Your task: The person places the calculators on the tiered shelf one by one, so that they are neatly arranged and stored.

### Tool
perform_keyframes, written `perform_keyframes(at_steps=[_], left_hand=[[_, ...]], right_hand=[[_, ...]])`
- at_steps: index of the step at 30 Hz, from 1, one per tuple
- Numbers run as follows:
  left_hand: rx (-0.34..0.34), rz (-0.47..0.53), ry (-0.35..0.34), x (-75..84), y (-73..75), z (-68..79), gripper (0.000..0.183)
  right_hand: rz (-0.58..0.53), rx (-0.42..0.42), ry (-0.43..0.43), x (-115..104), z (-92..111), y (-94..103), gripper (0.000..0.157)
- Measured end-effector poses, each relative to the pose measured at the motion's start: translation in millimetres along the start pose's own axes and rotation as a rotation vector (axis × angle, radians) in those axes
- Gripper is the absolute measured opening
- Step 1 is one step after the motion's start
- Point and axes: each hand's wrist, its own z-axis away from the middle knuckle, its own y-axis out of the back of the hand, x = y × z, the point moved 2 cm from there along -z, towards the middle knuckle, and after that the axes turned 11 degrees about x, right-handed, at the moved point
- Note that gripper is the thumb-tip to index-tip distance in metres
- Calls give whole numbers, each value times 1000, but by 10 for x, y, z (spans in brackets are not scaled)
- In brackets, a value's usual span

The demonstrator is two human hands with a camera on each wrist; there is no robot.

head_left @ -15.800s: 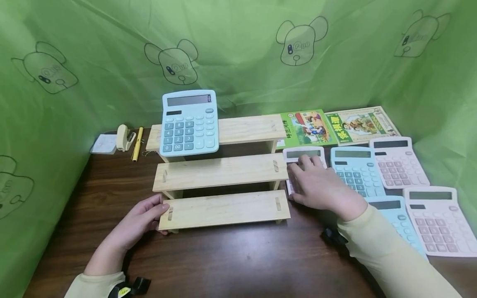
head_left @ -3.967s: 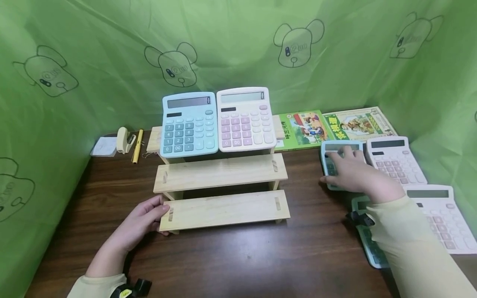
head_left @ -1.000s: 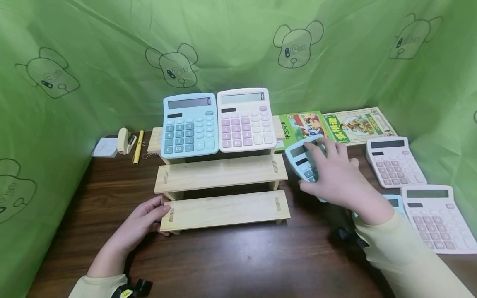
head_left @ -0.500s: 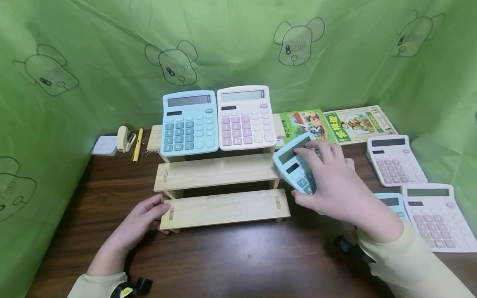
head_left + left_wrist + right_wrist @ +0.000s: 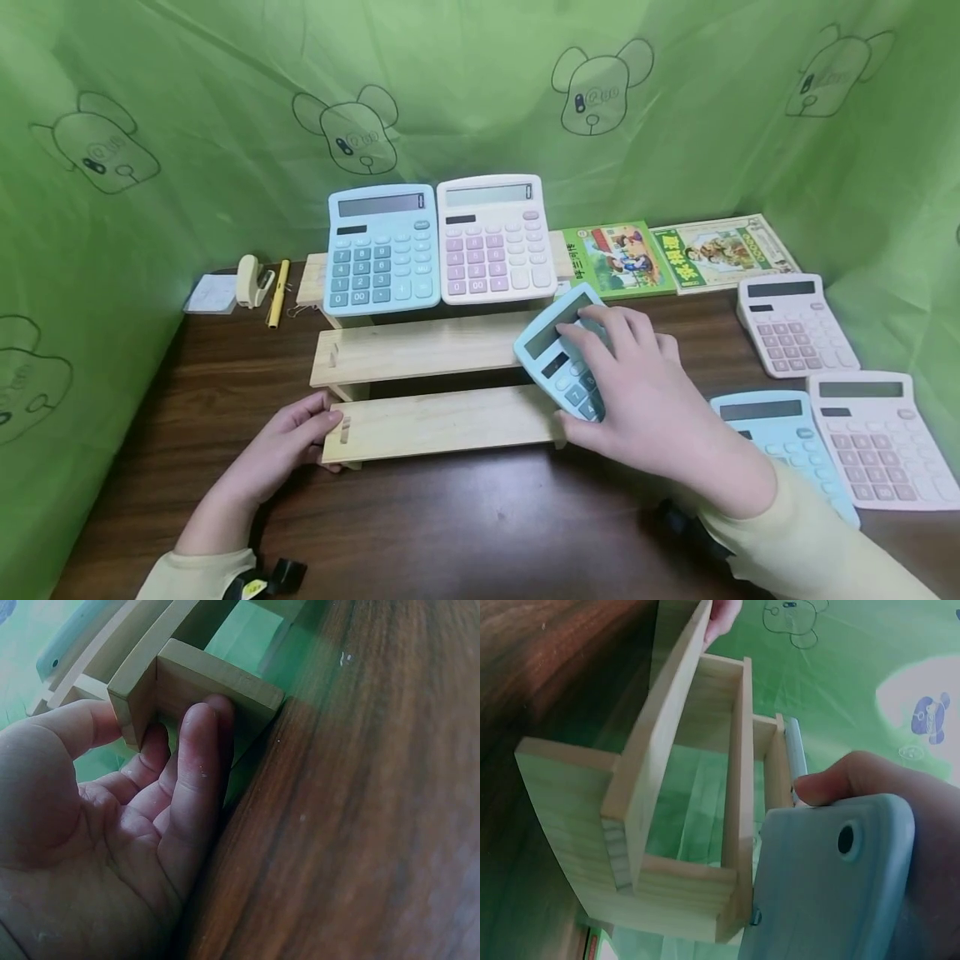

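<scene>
A three-tier wooden step shelf stands mid-table. My left hand grips the left end of its lowest step; in the left wrist view the thumb is at the board's edge and the fingers reach against the leg. My right hand holds a blue calculator, tilted, overlapping the right ends of the lower two steps. The right wrist view shows this calculator's underside beside the shelf frame. On the top step, a blue calculator and a white calculator with pink keys lean side by side.
Two white calculators and another blue calculator, partly behind the right forearm, lie at the right. Two books lie behind them. At the back left are a stapler, a yellow pen and white paper.
The white calculator has moved from the table to the top step. My right hand has since picked up a blue calculator and carried it left, turning it. The left hand keeps its place.
</scene>
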Motion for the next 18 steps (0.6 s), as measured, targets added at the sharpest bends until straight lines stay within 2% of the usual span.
perform_keyframes(at_steps=[9,18], left_hand=[[-14,0,-25,-3,-2,7,35],[-12,9,-30,-12,-19,9,34]], right_hand=[[23,22,82,-134,38,-32,87],[-20,78,132,-253,46,-135,85]])
